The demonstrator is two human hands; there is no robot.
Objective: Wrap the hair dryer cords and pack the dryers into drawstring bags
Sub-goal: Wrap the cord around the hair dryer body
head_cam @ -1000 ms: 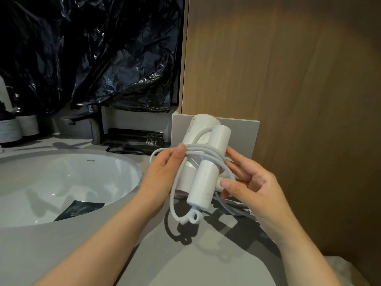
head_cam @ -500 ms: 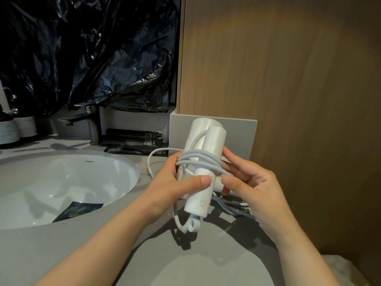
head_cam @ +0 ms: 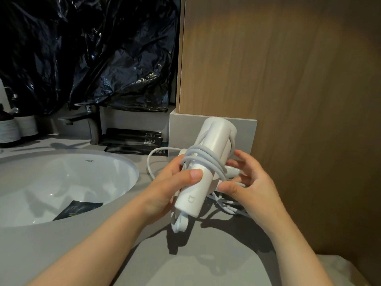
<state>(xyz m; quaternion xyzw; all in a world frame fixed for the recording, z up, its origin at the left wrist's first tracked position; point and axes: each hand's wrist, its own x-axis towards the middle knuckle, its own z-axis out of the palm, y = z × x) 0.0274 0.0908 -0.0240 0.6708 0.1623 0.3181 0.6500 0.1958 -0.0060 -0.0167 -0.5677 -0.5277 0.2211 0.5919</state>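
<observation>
Two hands hold our hair dryer (head_cam: 214, 145), long axis near-to-far, leaning right. Our left hand (head_cam: 171, 186) grips it; our right hand (head_cam: 253, 186) pinches the cord (head_cam: 206, 159).

A bathroom: a white oval ceramic basin (head_cam: 61, 182) sunk in the grey countertop (head_cam: 206, 265), a grey metal tap (head_cam: 92, 124) at its far rim, flat black toiletry sachets (head_cam: 132, 138) along the countertop's back edge
</observation>
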